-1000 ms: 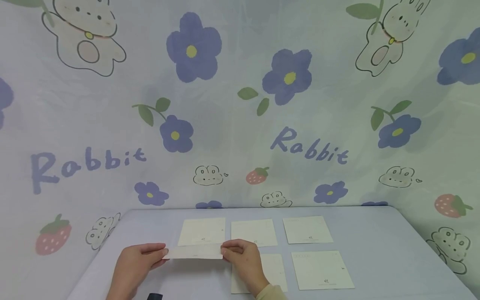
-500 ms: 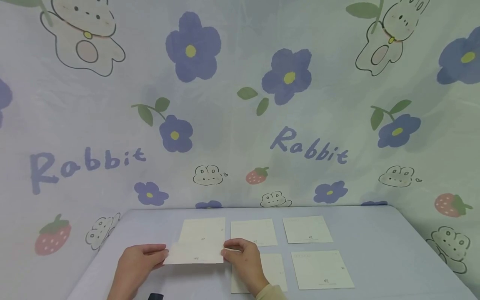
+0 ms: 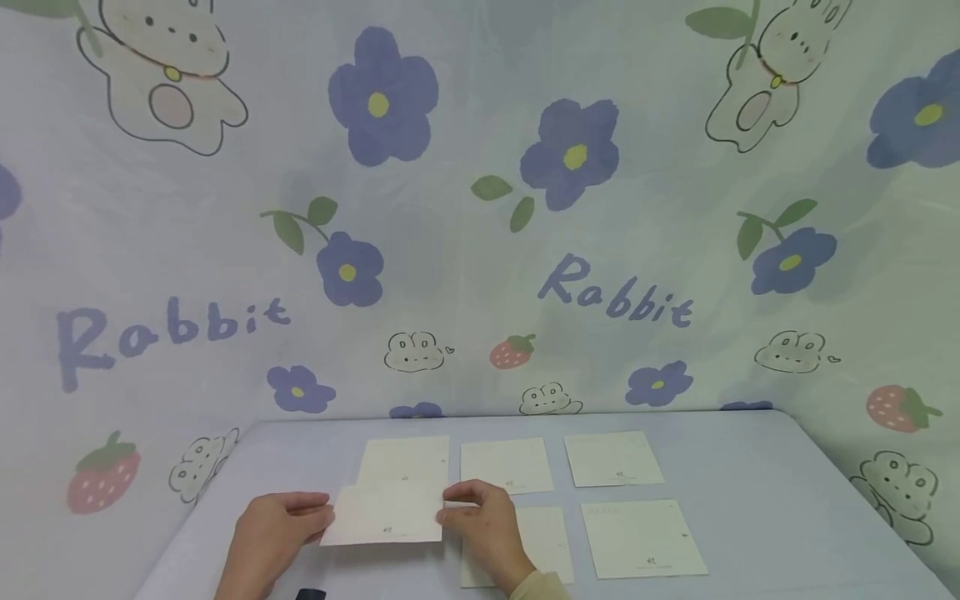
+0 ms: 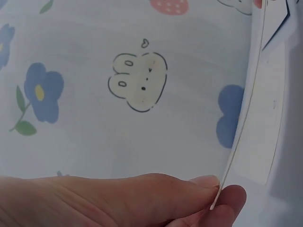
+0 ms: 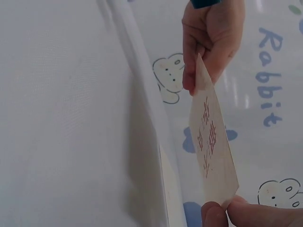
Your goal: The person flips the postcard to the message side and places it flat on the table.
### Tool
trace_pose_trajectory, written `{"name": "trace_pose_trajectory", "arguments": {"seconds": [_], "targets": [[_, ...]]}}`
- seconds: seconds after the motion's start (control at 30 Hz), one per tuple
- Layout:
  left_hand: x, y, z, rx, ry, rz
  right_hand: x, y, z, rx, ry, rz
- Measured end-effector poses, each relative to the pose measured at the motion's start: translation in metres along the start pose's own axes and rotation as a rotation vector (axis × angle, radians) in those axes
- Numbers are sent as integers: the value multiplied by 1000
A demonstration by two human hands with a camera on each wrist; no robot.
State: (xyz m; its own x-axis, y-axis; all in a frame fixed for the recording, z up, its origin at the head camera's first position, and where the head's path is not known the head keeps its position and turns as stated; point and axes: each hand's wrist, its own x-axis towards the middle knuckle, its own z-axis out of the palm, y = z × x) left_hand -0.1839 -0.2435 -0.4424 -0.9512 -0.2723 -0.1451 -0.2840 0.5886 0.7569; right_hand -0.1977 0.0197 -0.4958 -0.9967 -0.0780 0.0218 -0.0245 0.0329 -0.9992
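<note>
A cream card (image 3: 386, 517) is held up above the table between both hands, its upper face tilted into view with small dark print near the lower edge. My left hand (image 3: 277, 533) pinches its left edge between thumb and fingers. At the right edge, my right hand (image 3: 487, 529) pinches it the same way. In the right wrist view, reddish-brown characters show on the underside of the card (image 5: 213, 137). From the left wrist, the card (image 4: 234, 153) appears almost edge-on. Behind it lies a similar card (image 3: 405, 458), partly covered.
More cream cards lie flat in rows: a back middle card (image 3: 506, 465), a back right card (image 3: 615, 458), a front right card (image 3: 645, 537) and a front middle card (image 3: 547, 542) partly behind my right hand. A black object (image 3: 311, 594) shows at the bottom edge. Printed cloth (image 3: 465, 250) hangs behind the table.
The held card has tilted from nearly edge-on to showing more of its upper face, and its near edge has come lower and closer. Both hands keep their pinch.
</note>
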Motion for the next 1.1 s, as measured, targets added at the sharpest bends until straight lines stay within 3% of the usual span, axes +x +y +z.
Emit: {"name": "trace_pose_trajectory", "arguments": {"seconds": [0.37,1.1], "targets": [[0,-2,4,13,19,-24,-1,1,1,-37,1,16],[1,-2,7,124,-11,-35,-2,6,4,-137,-27,-6]]}}
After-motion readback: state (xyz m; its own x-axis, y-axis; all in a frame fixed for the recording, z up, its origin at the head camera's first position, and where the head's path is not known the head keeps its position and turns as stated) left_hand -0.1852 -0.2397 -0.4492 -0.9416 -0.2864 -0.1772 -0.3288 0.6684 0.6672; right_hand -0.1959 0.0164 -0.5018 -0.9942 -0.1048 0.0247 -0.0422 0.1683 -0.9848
